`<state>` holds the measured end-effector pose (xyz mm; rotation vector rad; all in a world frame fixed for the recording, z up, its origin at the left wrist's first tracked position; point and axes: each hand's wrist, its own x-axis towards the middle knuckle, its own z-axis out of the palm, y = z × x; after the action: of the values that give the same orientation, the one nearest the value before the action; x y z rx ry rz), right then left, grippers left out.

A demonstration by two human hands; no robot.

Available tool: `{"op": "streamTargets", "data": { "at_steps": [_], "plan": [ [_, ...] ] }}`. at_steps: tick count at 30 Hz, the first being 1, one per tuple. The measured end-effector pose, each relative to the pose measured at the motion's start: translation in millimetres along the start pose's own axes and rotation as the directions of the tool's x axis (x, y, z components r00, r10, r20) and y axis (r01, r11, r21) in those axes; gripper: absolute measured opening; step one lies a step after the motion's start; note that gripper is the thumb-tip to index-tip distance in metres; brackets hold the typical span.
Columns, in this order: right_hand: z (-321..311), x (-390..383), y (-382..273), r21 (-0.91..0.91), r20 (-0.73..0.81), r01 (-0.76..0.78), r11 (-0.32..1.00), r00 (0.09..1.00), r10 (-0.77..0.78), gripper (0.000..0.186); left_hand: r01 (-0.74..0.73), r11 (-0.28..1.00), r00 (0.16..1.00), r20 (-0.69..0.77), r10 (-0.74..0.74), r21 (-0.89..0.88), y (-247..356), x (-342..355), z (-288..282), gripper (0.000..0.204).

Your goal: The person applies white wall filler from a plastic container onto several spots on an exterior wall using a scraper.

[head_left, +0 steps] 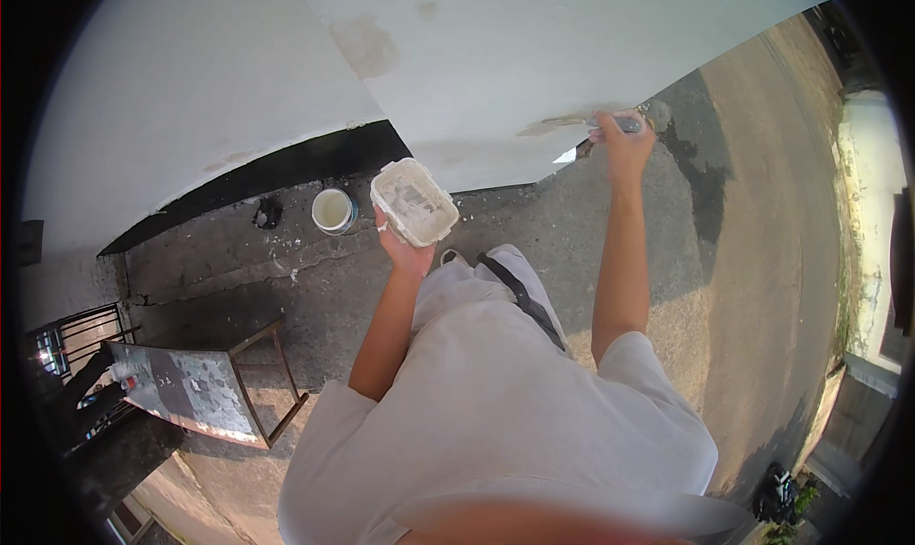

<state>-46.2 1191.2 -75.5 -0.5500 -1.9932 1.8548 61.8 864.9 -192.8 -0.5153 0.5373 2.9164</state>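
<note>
Head view: left arm bent, left hand (408,252) supporting a pale rectangular tub (416,202) in front of the body; some fingers show at its side, the rest hidden. Right arm extended forward, right hand (624,147) with fingers wrapped around the handle of a putty knife (629,124) near the white wall's (477,59) lower edge; blade contact unclear. Count: one knife, one tub, one bucket (334,211). Tub: whitish residue, greyer patches. Bucket, on the floor (229,259): pale inside, contents indistinct.

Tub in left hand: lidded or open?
Open: the white rectangular tub in the left hand shows its bare rim and pale residue inside, no lid across it.
</note>
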Motion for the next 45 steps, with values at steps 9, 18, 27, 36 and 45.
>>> {"op": "streamTargets", "data": {
  "at_steps": [9,18,27,36,45],
  "plan": [
    [3,-16,19,-0.096,0.105,-0.034,0.995,0.994,0.044,0.012,0.073,0.997,0.997,0.001,-0.073,0.021,-7,-3,20,0.066],
    [-11,6,1,0.011,-0.026,0.038,0.999,0.999,-0.038,0.011,0.032,0.999,0.999,-0.041,-0.031,0.025,-12,-20,14,0.066],
    [-1,-5,32,0.050,0.216,-0.019,0.999,0.976,0.008,0.012,-0.050,0.998,0.998,-0.030,0.051,0.030,-22,-46,14,0.067],
    [-62,-3,12,0.305,0.003,0.065,0.950,0.998,-0.069,0.015,-0.146,0.989,0.986,-0.071,0.148,0.022,-51,-96,25,0.067],
    [-75,-146,23,0.368,0.523,-0.334,0.867,0.846,0.104,0.023,-0.272,0.961,0.953,-0.155,0.260,-0.058,-73,-131,2,0.069]
  ]
}}
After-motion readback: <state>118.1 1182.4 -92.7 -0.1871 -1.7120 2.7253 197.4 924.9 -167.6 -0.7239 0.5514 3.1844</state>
